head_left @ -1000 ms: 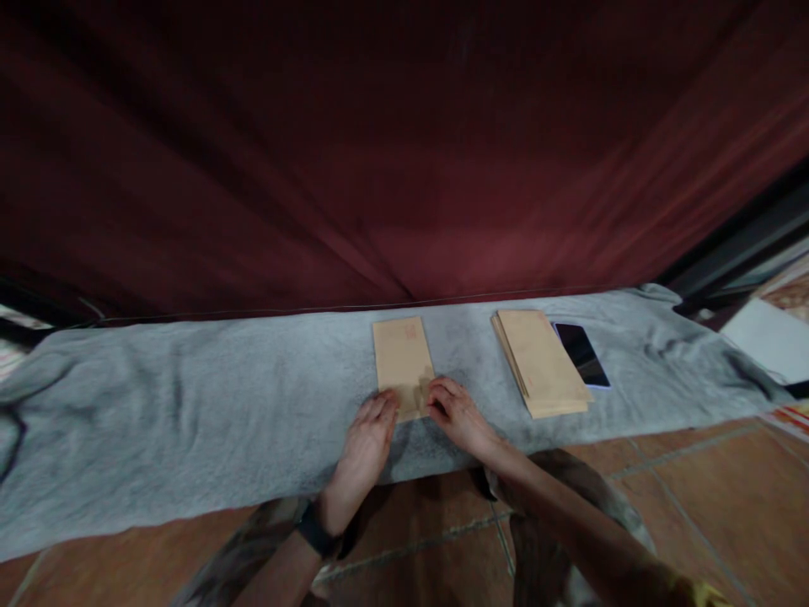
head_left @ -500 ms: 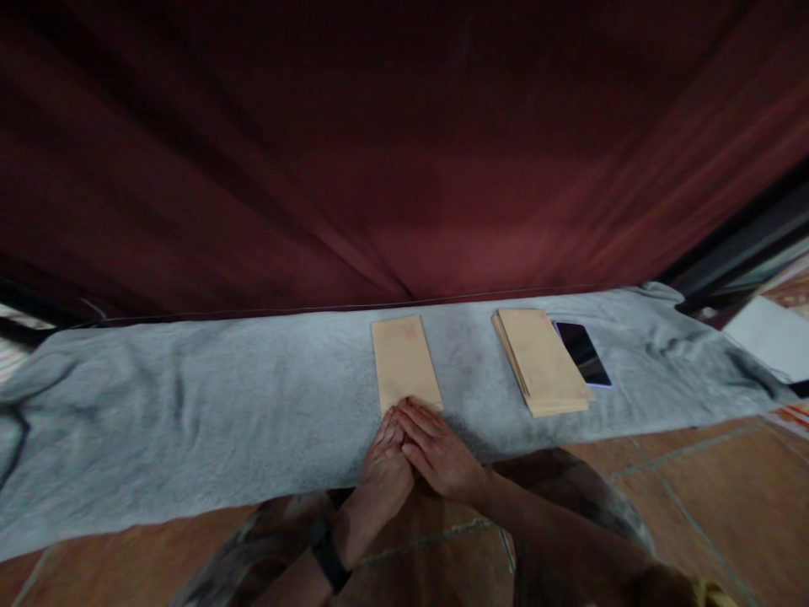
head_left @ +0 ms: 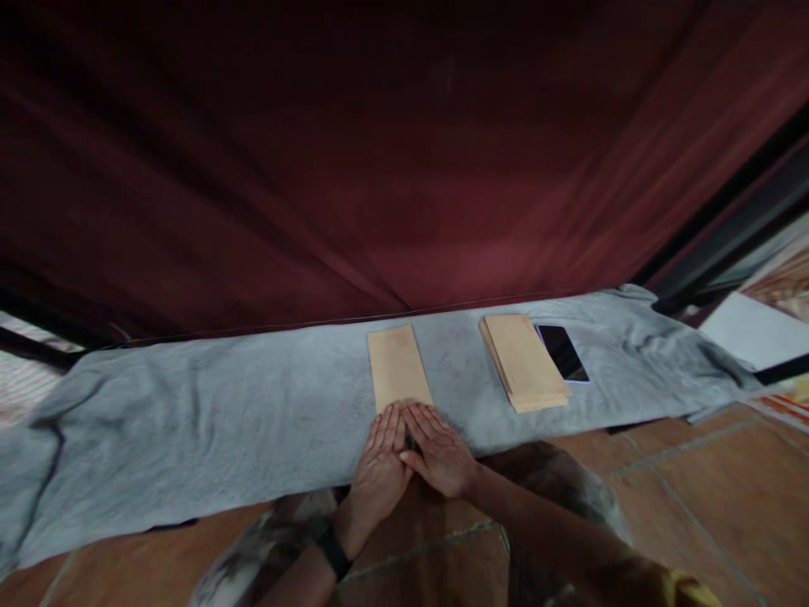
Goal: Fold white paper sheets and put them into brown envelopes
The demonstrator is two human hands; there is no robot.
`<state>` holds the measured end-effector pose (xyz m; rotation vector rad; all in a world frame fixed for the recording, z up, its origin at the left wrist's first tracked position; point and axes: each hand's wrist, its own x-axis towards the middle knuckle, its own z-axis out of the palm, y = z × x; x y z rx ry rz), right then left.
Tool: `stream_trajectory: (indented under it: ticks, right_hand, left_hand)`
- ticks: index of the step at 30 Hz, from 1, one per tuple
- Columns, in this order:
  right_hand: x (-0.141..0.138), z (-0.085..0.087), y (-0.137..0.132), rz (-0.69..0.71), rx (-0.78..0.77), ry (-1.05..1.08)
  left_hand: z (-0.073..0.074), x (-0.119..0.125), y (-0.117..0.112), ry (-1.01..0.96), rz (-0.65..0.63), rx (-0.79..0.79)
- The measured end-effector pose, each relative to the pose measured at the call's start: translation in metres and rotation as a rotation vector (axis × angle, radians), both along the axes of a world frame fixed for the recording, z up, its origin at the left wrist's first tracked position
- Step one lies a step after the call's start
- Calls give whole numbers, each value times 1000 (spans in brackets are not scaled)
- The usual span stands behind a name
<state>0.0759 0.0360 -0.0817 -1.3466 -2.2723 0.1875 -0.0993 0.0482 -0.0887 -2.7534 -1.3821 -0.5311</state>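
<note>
A tan paper envelope (head_left: 397, 366) lies flat on a grey towel (head_left: 221, 421) in front of me. My left hand (head_left: 379, 462) and my right hand (head_left: 437, 451) lie side by side, fingers stretched flat, on the towel at the envelope's near end, fingertips touching its edge. Neither hand holds anything. A black band sits on my left wrist.
A stack of tan envelopes (head_left: 523, 361) lies to the right on the towel, with a black phone (head_left: 562, 352) beside it. A dark red curtain (head_left: 404, 169) hangs behind. White paper (head_left: 746, 330) lies far right. Brown floor tiles (head_left: 708, 480) run below.
A second ago my hands were apart, working the envelope's near end; they have come together and now lie flat at its edge. The view has shifted a little.
</note>
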Motion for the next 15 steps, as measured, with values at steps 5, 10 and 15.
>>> stream_trajectory:
  ticks: [5, 10, 15]
  right_hand:
    - [7, -7, -6, -75, 26, -15]
    - [3, -11, -12, -236, 52, 34]
    - [-6, -15, -14, -365, 130, 19]
  left_hand:
    - [4, -13, -8, -15, 93, 17]
    - [6, -22, -13, -10, 149, 47]
    - [1, -18, -16, 26, 206, 61]
